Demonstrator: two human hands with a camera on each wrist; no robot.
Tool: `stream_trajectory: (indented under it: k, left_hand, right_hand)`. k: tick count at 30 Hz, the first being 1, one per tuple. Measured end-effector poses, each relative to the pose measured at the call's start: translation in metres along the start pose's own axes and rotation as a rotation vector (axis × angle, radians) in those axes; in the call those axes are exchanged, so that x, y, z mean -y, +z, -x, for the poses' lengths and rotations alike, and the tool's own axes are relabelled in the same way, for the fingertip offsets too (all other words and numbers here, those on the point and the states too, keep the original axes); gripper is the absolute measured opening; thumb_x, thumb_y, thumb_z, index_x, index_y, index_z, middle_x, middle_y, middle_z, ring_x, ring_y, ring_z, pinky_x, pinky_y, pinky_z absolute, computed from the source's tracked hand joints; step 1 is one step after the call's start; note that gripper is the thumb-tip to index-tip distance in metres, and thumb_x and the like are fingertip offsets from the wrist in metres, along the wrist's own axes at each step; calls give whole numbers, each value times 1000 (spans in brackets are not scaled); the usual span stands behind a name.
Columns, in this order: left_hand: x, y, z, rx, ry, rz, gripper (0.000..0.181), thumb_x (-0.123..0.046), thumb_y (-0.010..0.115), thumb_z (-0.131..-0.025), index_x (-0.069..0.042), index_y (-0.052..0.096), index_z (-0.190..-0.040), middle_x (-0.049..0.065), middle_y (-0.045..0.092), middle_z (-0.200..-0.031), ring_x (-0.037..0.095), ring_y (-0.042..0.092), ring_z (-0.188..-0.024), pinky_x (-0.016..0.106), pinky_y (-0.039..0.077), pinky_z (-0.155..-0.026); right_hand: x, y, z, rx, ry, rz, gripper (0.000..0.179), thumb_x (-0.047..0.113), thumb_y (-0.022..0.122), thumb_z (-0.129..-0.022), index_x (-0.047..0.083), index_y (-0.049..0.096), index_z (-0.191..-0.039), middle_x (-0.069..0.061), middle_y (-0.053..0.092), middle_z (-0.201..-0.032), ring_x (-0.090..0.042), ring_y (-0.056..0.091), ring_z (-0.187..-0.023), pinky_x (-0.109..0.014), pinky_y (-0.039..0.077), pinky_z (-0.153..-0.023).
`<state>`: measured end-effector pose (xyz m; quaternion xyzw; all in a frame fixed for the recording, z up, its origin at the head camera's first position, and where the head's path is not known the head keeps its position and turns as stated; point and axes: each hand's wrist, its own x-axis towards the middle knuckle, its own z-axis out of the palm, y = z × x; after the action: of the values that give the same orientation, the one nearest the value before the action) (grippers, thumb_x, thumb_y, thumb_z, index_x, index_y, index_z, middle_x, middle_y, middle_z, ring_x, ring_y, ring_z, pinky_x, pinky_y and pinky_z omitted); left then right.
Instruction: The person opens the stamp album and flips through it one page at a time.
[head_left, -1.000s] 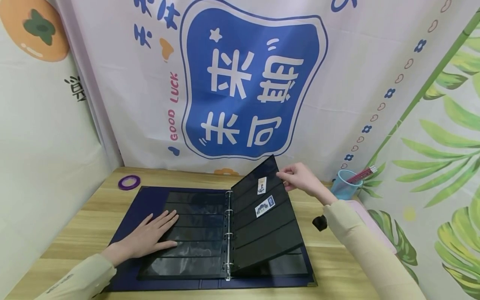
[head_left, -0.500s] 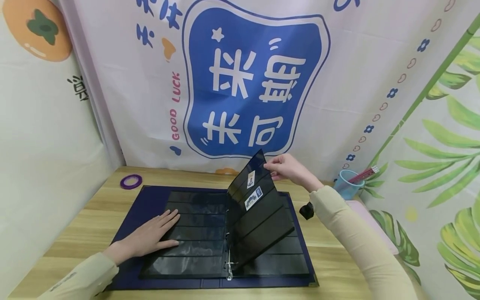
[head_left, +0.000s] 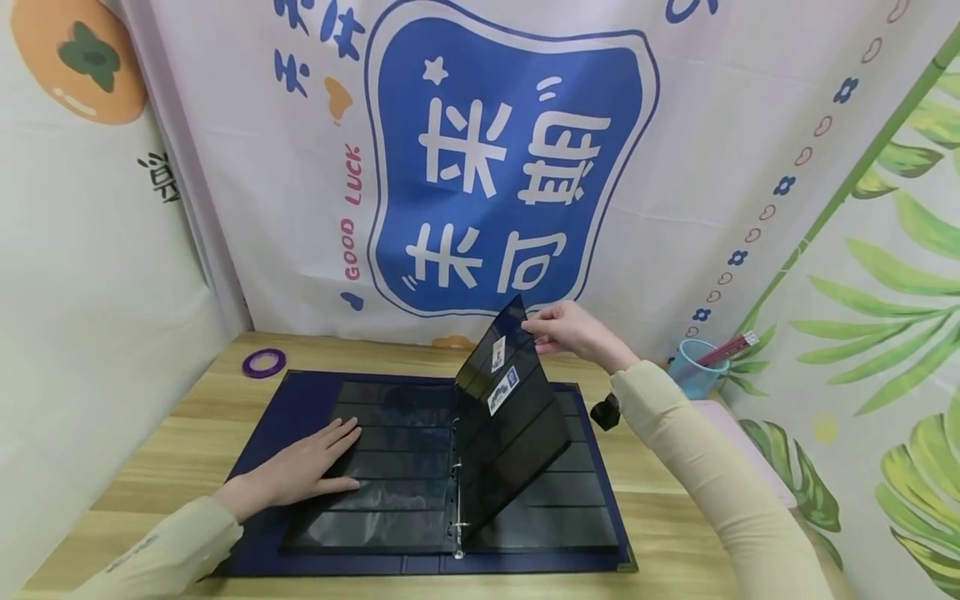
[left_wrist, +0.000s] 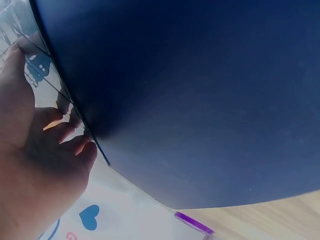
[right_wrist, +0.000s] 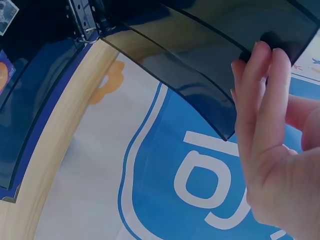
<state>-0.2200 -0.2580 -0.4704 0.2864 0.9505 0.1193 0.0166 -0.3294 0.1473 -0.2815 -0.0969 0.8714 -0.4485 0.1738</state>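
A purple roll (head_left: 264, 362) lies on the wooden table (head_left: 165, 417), just beyond the far left corner of the navy binder (head_left: 288, 408). The left hand (head_left: 300, 467) rests on the left page (head_left: 397, 467), fingers extended, thumb spread apart; it holds nothing. The metal rings (head_left: 459, 500) form the hinge line and run from the far side toward the person.

Right of the rings, the black page (head_left: 513, 442) stands lifted and tilted, its inner edge at the rings. Its long axis appears to follow the hinge line. It carries a small stamp (head_left: 498, 354) and, nearer the person, a wider stamp (head_left: 503, 390).

The right hand (head_left: 573, 329) pinches the outer edge of the black page close to its upper far corner, fingers narrow. From these fingertips, the page extends left and down to the rings, and toward the person. The right hand is the nearer hand; the left lies across the rings, apart from the lifted page. A lower page (head_left: 570, 500) lies flat beneath.
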Motion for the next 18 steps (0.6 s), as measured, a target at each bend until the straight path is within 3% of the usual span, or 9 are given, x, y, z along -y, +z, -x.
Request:
stream_trajectory:
  k: [11, 18]
  left_hand:
    - [3, 6, -1, -12, -9, -10, 86, -63, 55, -92, 2, 42, -148, 25, 37, -156, 49, 36, -142, 61, 39, -108]
    - [-9, -4, -10, -59, -2, -31, 82, -59, 60, -91, 4, 50, -142, 28, 48, -147, 46, 52, -131, 57, 49, -99]
  right_hand:
    - [-5, 10, -3, -14, 59, -110, 29, 21, 58, -101, -3, 66, -117, 6, 51, -60, -2, 52, -50, -14, 48, -54]
    - [-7, 12, -1, 0, 58, -130, 26, 20, 58, -101, -2, 65, -114, 6, 50, -61, -2, 50, -50, -14, 51, -55]
